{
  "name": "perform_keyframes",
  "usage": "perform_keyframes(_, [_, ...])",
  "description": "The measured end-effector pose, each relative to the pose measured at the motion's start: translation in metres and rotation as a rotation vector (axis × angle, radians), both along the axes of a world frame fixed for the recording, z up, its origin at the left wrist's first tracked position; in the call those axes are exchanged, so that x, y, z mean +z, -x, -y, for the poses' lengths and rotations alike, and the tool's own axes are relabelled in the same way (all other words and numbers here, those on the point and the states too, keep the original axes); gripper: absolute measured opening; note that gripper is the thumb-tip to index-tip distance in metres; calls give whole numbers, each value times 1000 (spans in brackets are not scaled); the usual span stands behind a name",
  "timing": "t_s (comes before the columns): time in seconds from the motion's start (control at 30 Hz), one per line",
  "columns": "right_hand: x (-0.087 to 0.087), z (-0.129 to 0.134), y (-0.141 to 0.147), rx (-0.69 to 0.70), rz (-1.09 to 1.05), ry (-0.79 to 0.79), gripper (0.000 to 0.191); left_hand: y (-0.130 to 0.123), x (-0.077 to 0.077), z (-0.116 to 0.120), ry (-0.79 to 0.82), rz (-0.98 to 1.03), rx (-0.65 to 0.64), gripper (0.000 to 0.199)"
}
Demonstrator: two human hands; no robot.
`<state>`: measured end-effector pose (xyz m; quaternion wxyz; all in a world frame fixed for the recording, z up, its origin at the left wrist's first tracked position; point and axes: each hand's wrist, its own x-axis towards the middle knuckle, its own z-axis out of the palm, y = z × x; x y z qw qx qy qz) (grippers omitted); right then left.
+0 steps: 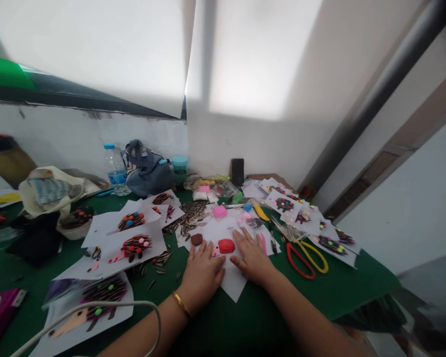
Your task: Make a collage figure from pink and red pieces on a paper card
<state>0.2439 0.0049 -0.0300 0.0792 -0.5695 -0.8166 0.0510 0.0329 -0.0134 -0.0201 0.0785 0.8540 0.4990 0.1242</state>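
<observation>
Red clay (226,246): one flat lump, long axis roughly left-right, sitting on the white sheet (233,286) between both hands, near the fingertips of each. Whether any finger touches it, can't tell.

Left hand (202,275): palm down on the sheet, fingers spread slightly, nothing pinched. One gold bangle (181,303) on that wrist. Right hand (253,258): palm down, fingers flat and close together, pointing away from the body, nothing gripped.

One brown clay lump (196,239) just left of the left fingertips, on the same sheet. One pink block (219,211) further back.

Scissors (306,255): one pair, one red and one yellow loop, handles toward the person, blades pointing back-left; right of the right hand, apart from it.

Seeds (192,218): a pile behind the sheet, plus loose ones scattered left; too many to count.

Finished hedgehog sheets: at least four on the left (134,247), several more on the right (284,204); overlap hides the exact count.

One water bottle (115,170) and one grey bag (149,173) at the back wall. All on a green table (245,322).
</observation>
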Motion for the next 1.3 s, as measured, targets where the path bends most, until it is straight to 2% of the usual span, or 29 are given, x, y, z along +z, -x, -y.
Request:
perform_keyframes(0.2, [1,-1,-2,12,-35,23,64,0,0,0,-2,8,3,32])
perform_keyframes(0.37, [-3,-6,-6,-201,-149,-10,58,1,0,1,11,17,-15,35])
perform_keyframes(0.43, [-4,-8,-7,-235,-161,-25,59,1,0,1,9,19,-35,35])
perform_keyframes(0.57, [-3,-9,-7,-233,-207,-58,62,1,0,1,14,19,-58,34])
perform_keyframes(0.7, [4,-14,-8,-223,-167,-74,59,2,0,0,17,31,-60,33])
perform_keyframes(0.83, [10,-28,-5,-172,-109,-71,57,2,0,0,11,41,-57,32])
perform_keyframes(1.0, [6,-47,1,-200,-82,-90,57,2,1,0,19,50,-53,32])
perform_keyframes(1.2, [2,-51,-6,-184,-358,-138,52,2,0,1,5,113,-64,32])
perform_keyframes(1.3, [6,-47,-10,-177,-588,-217,50,2,3,0,-48,269,-30,45])
